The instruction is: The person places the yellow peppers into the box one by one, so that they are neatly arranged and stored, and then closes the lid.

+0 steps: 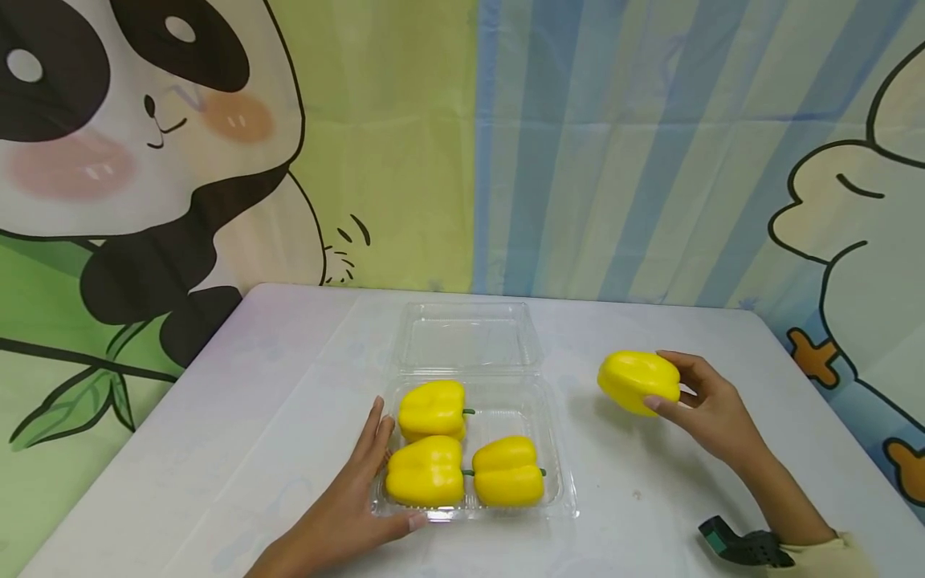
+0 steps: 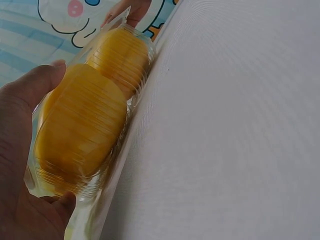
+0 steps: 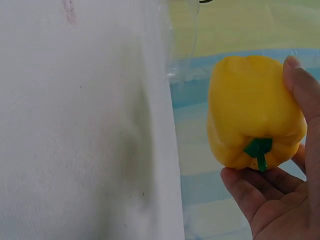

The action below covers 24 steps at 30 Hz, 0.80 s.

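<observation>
The right hand (image 1: 715, 413) holds a yellow bell pepper (image 1: 630, 380) above the bench (image 1: 238, 425), right of the clear clamshell container (image 1: 509, 424), its thumb and fingers closed around the stem end, probably to leave the far-left bulk unobstructed. The left hand (image 1: 354, 490) spreads wide at the container's near-left corner, fingers along the left wall and thumb by the near edge, apparently steadying it. The lid (image 1: 468, 337) lies back on the far side, leaving the base uncovered. The held pepper's long axis runs roughly left to right, stem pointing right, toward the palm; three other peppers (image 1: 426, 472) inside likewise point their stems right.
</observation>
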### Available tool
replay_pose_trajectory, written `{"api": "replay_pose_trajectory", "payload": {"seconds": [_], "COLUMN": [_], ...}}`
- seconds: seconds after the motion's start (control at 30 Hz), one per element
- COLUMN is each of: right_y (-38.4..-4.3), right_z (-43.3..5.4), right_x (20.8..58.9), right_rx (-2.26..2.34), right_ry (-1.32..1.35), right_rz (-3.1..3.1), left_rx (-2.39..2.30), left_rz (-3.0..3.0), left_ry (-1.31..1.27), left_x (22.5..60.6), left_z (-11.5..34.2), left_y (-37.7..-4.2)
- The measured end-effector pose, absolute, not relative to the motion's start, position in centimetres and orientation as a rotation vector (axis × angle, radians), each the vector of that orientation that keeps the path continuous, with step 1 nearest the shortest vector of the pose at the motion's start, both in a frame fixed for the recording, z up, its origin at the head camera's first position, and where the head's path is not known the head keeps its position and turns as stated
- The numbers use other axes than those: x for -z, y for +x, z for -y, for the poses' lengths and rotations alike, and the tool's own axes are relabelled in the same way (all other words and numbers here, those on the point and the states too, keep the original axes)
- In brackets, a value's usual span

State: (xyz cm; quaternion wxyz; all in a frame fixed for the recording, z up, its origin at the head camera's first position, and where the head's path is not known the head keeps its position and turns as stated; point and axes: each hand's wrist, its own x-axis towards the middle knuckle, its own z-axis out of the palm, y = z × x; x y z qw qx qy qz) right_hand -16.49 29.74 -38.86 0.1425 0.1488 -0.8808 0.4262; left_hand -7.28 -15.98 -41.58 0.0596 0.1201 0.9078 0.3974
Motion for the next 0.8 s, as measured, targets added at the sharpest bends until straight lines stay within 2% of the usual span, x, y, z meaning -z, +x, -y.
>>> {"api": "replay_pose_trajectory", "payload": {"seconds": [0.8], "right_y": [-15.5], "right_z": [-25.0], "right_x": [36.6], "right_rx": [-1.249], "right_ry": [0.669], "right_rz": [2.545], "left_rx": [-1.222], "left_rz": [-2.778], "left_ry": [0.418], "left_x": [41.8], "left_z": [16.1], "left_y": [-7.3]}}
